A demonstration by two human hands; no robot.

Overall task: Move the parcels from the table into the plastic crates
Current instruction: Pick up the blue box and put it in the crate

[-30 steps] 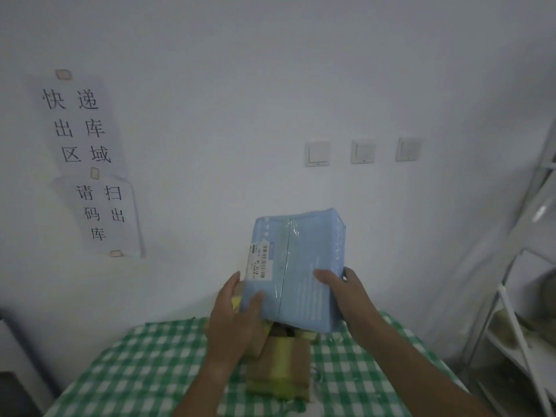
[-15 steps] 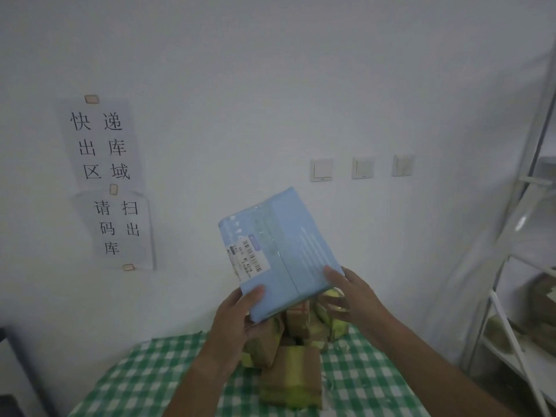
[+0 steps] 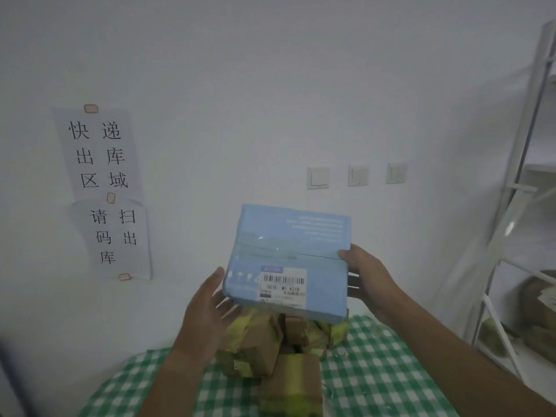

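The right hand (image 3: 365,273) is grasping the blue parcel's (image 3: 288,260) right edge, lifted above the table (image 3: 376,371), while the left hand (image 3: 210,308) is lying relaxed, fingers straight, at its lower left corner. With one hand gripping, the parcel could be tipping onto the brown parcels (image 3: 270,347) below. I am counting one blue parcel and at least four brown ones; no crates are showing.

Both forearms are bare right down to the frame's lower edge, with no sleeve on either. The left hand (image 3: 207,308) and right hand (image 3: 368,273) carry no glove, ring or watch.
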